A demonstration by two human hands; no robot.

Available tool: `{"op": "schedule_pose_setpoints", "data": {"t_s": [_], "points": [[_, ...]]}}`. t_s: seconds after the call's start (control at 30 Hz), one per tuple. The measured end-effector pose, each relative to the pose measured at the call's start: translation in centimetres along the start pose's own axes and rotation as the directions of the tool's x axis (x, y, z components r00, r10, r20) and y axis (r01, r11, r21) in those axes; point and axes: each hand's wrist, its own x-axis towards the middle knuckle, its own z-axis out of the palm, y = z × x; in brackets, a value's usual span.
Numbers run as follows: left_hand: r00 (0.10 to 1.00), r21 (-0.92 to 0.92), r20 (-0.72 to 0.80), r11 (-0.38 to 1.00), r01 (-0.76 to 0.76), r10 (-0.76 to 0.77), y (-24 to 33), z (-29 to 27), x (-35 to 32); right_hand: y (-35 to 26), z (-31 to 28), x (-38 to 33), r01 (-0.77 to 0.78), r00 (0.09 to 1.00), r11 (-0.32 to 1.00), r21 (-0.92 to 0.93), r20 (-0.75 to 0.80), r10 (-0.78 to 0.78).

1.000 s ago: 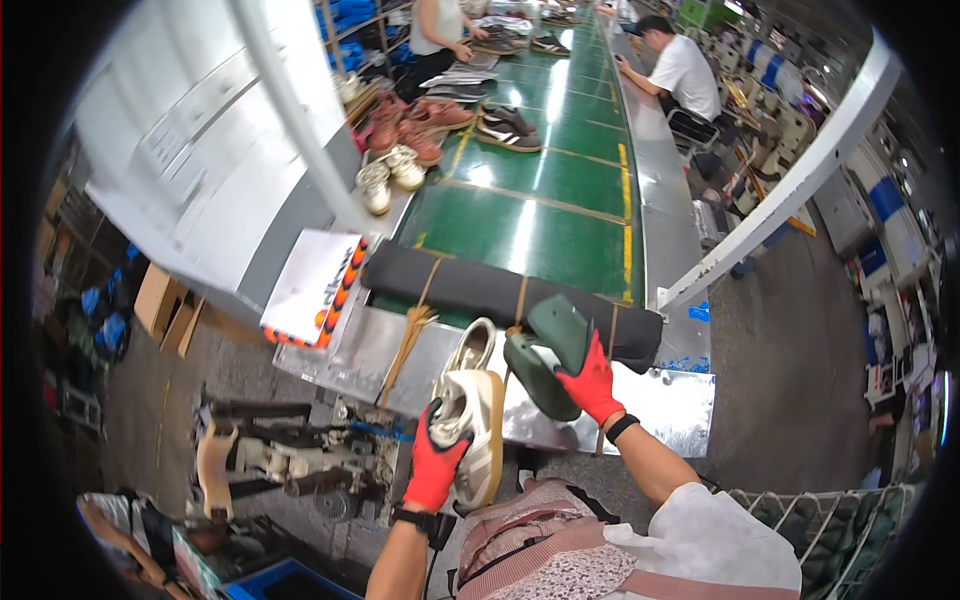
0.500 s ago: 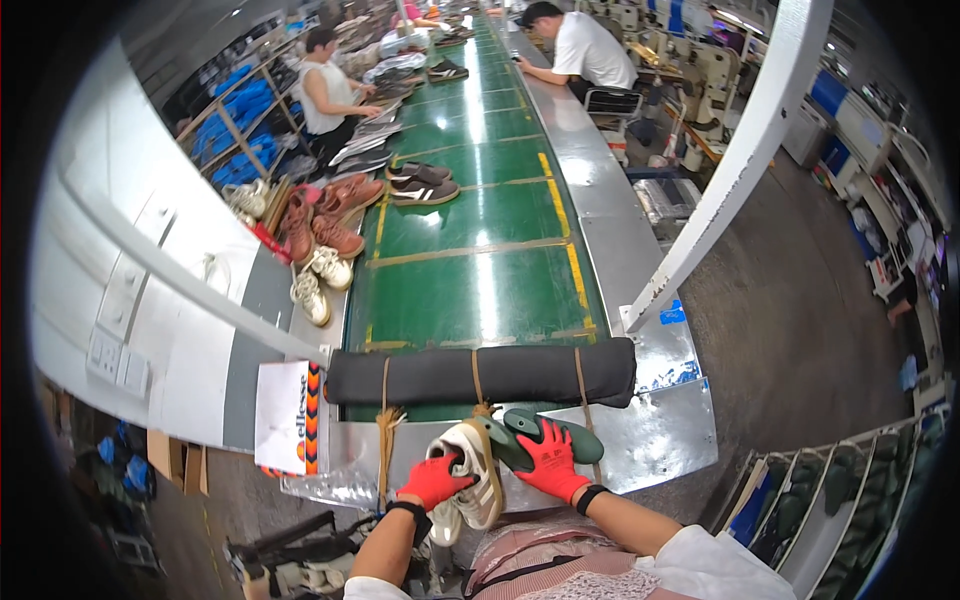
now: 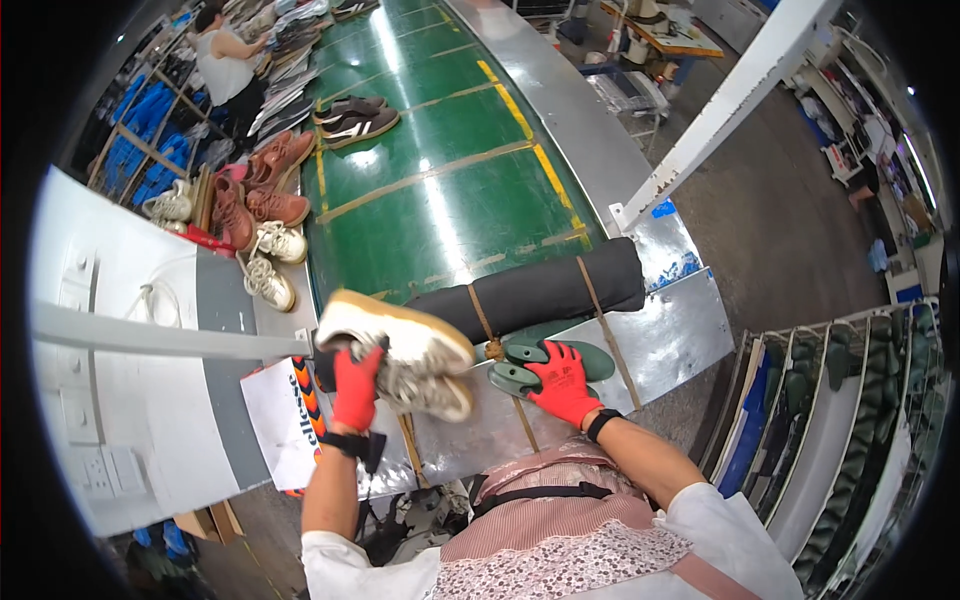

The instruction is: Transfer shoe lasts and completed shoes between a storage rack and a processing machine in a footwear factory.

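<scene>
My left hand, in a red glove, grips a pair of white sneakers with tan soles, held up over the metal bench edge. My right hand, also red-gloved, presses on a pair of dark green shoe lasts lying on the bench, just in front of a black padded roll tied with straps.
A green conveyor belt runs away from me with dark sneakers on it. Brown and white shoes pile at its left. A person works at the far left. A rack of green lasts stands at right. A white post slants upward.
My view has swung left. The left hand has lifted the white sneakers higher and leftward, and the right hand has set the green lasts down flat on the bench.
</scene>
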Motion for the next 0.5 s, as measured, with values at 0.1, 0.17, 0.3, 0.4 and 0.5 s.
{"op": "schedule_pose_setpoints", "data": {"t_s": [0.1, 0.17, 0.3, 0.4, 0.5], "points": [[0.972, -0.257, 0.107, 0.938, 0.231, -0.21, 3.3, -0.8, 7.5, 0.4, -2.2, -2.0, -0.066, 0.998, 0.992, 0.109, 0.02, 0.064], [0.976, -0.268, 0.21, 0.957, 0.114, -0.057, 1.4, -2.8, 14.0, 0.6, -4.0, -4.8, -0.201, 0.979, 0.965, 0.168, 0.005, 0.203], [0.89, 0.172, 0.42, 0.947, -0.271, 0.179, -0.7, -6.3, 21.1, 1.2, -4.4, -9.1, -0.463, 0.831, 0.756, 0.462, -0.071, 0.552], [0.95, -0.127, 0.282, 0.976, 0.177, -0.136, -1.4, -1.6, 22.2, 3.4, -4.0, -13.9, -0.516, 0.638, 0.579, 0.631, -0.168, 0.751], [0.97, 0.138, 0.204, 0.977, -0.166, 0.136, -3.4, 6.8, 17.3, 4.7, -3.9, -18.1, -0.397, 0.421, 0.462, 0.793, -0.29, 0.859]]}}
